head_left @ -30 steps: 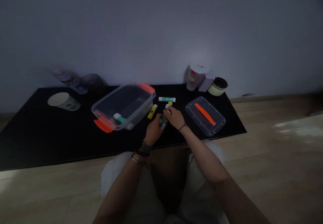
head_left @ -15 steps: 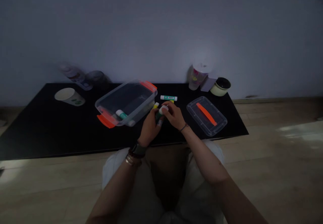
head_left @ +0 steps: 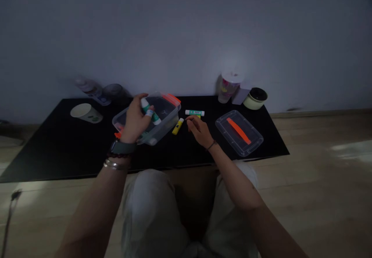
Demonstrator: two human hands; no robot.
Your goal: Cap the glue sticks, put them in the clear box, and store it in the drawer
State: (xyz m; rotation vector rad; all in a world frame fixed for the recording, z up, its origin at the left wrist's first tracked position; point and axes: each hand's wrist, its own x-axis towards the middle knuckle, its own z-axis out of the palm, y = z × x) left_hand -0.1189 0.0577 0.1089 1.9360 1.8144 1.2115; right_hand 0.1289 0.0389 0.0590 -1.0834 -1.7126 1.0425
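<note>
My left hand [head_left: 135, 120] is closed around a green glue stick with white ends [head_left: 156, 118], held over the clear plastic box [head_left: 165, 128]. Through the box wall another green glue stick [head_left: 143, 136] shows low down, partly hidden by my hand. My right hand [head_left: 200, 131] hovers over the table with fingers curled and thumb close to the index finger; nothing shows in it. Just left of its fingertips lies a yellow glue stick [head_left: 177, 127]. Beyond them rests a green and white glue stick [head_left: 194, 113], with a bit of yellow beside it.
To the right lies the clear lid [head_left: 252, 138] with its orange handle [head_left: 238, 131]. Behind it stand a lidded cup [head_left: 226, 89], a pale box [head_left: 240, 95] and a cream pot [head_left: 254, 101]. At the left are a paper cup [head_left: 87, 113], a bottle [head_left: 93, 92] and a dark container [head_left: 114, 91].
My left hand has moved left with the green glue stick, from beside my right hand to over the box. My right hand has let go of the stick and stays nearly in place.
</note>
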